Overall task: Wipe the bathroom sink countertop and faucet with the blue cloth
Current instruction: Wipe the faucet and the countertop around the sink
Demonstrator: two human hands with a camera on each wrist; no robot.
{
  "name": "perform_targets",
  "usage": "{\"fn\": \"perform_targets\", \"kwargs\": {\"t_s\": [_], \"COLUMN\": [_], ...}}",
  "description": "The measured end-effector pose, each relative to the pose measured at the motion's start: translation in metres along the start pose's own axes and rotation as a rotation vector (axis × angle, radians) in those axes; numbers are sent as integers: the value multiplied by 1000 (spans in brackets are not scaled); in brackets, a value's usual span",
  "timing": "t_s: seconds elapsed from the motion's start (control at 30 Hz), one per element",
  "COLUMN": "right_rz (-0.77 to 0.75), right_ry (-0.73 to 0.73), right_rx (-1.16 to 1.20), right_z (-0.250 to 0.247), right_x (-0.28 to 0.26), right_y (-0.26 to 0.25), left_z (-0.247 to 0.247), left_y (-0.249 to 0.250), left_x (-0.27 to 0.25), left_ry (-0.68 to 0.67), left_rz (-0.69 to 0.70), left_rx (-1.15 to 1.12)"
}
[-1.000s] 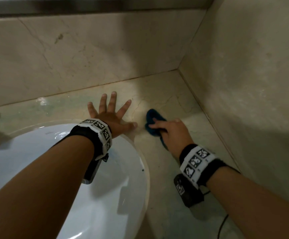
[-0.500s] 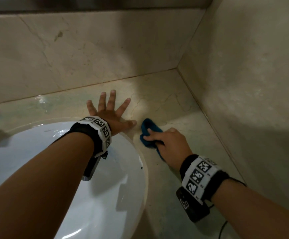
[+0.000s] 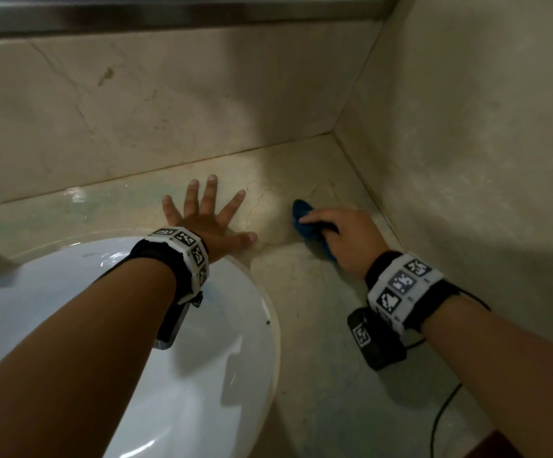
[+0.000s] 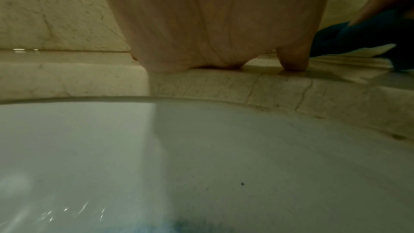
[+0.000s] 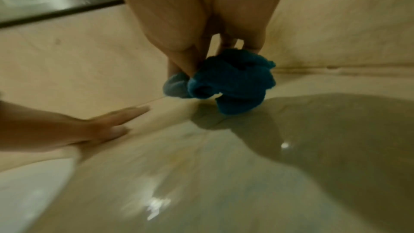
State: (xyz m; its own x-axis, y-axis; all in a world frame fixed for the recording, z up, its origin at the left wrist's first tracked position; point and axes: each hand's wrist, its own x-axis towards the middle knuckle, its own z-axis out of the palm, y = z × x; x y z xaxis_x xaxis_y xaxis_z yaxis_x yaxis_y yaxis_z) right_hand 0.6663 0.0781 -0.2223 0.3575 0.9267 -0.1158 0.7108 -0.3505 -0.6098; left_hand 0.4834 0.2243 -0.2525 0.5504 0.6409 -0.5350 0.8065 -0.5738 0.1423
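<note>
My right hand grips the bunched blue cloth and holds it down on the beige marble countertop, near the back right corner. The cloth hangs crumpled under my fingers in the right wrist view, its lower end touching the stone. My left hand lies flat with fingers spread on the countertop behind the white sink basin. In the left wrist view the left palm presses the stone at the basin rim, with the cloth off to the right. No faucet is in view.
Marble walls close the space behind and to the right. A metal mirror frame runs along the top. Wet patches shine on the countertop. A black cable trails from my right wrist.
My right hand slid the cloth toward me and to the left, then back out to the right toward the side wall. The left hand stayed planted.
</note>
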Motion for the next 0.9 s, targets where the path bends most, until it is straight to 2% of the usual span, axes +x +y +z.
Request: {"fn": "perform_targets", "kwargs": {"t_s": [0.1,0.17,0.27,0.33,0.57,0.7,0.9], "right_rz": [27,52,107,152,243,270,315], "right_ry": [80,82,-133,-236,-185,-149,-184], "right_rx": [-196,-328,-567,-632,-597,-474,-309], "right_z": [-11,-16,-15,-13,-22,-22,-15], "right_x": [20,33,43,46,51,35,0], "right_y": [16,31,43,45,52,50,38], "left_z": [0,0,1,1,1,1,0], "left_y": [0,-1,0,0,0,0,1], "left_x": [0,1,2,2,3,2,1], "left_ry": [1,-2,-7,-6,-1,-4,-12], "left_rz": [3,4,2,1,-2,-1,-2], "left_rx": [-2,3,17,22,20,28,12]}}
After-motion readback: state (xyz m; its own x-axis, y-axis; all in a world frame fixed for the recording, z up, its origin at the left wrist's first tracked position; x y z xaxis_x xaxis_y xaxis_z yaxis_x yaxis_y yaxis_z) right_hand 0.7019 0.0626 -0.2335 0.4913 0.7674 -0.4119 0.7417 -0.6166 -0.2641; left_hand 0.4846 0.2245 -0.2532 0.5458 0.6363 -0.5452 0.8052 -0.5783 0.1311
